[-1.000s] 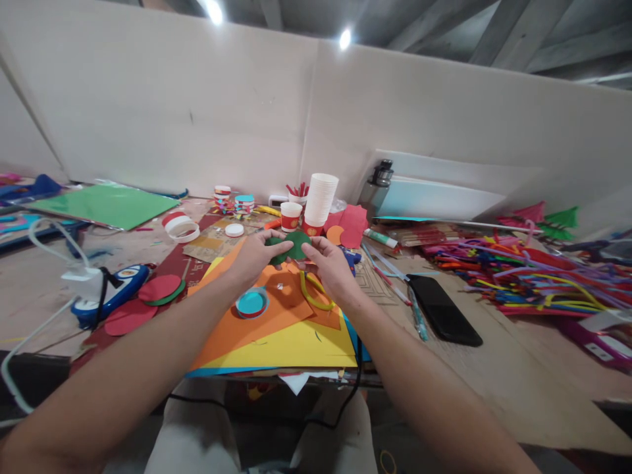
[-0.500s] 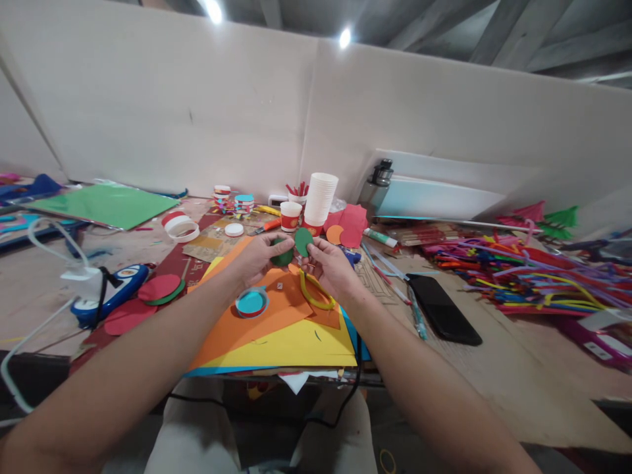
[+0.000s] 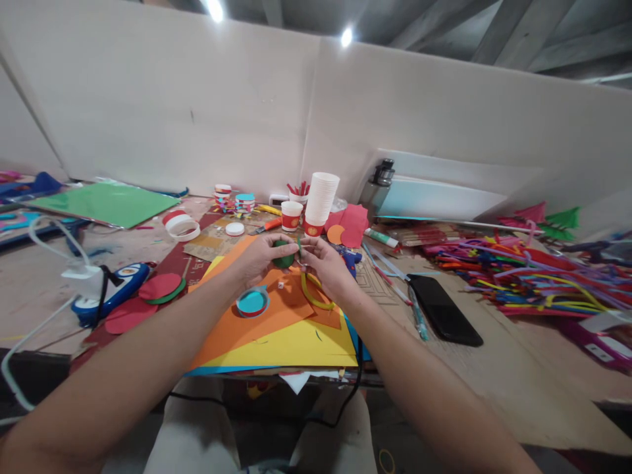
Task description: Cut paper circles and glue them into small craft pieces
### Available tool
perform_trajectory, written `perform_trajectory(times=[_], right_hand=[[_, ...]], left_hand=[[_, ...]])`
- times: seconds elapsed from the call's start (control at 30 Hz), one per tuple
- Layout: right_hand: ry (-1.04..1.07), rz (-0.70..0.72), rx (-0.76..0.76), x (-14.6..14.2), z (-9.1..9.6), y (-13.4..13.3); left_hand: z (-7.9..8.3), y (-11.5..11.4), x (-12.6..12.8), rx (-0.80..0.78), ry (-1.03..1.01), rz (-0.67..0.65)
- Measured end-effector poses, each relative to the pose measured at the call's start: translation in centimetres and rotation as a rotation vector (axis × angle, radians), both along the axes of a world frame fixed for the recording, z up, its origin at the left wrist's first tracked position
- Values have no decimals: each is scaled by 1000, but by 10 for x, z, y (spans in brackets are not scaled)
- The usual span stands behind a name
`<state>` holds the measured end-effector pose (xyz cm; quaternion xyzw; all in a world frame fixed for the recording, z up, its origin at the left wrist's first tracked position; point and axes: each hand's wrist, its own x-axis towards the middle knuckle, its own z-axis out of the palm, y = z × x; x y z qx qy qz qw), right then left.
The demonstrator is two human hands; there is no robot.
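Note:
My left hand [image 3: 259, 259] is closed on a dark green paper circle [image 3: 283, 253], which it holds above the orange paper [image 3: 266, 309]. My right hand [image 3: 323, 260] pinches a second green paper circle [image 3: 299, 249], now seen nearly edge-on between the two hands. Below my right hand lies a yellow curved strip [image 3: 316, 295]. On the orange sheet, a shallow ring with a blue disc inside [image 3: 253, 302] sits below my left hand. Part of each green circle is hidden by my fingers.
Behind the hands stand a red-and-white paper cup [image 3: 291, 216] and a stack of white cups [image 3: 322, 197]. Red paper circles [image 3: 160, 287] lie left. At right are a black phone [image 3: 444, 309] and many coloured pipe cleaners [image 3: 533, 270]. A white cable [image 3: 20, 388] hangs at left.
The green circle in my right hand has turned from facing me to nearly edge-on. My left hand still holds its green circle in about the same place.

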<state>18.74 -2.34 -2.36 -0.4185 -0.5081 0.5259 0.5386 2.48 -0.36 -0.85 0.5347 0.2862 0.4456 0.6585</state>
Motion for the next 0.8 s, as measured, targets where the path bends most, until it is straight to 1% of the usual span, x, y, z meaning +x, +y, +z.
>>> perform_trajectory(times=[0.07,0.13,0.23,0.33,0.5,0.63,0.8], right_hand=[[-92,-65,60,0,-2,2],[-108,-56,79,-1,-2,1],[-27,20,46,-2,1,-2],[24,53,6,-2,7,-6],[-1,41,-53,-1,9,-7],[12,44,-74,1,9,-6],[32,51,-92,2,9,-5]], left_hand=[[-3,1,0,24,30,1],[-7,3,0,45,60,-1],[-12,7,0,73,113,10],[-14,9,-1,107,176,36],[-13,9,-2,156,218,56],[-12,9,-3,147,249,44],[-13,11,-4,145,239,44]])
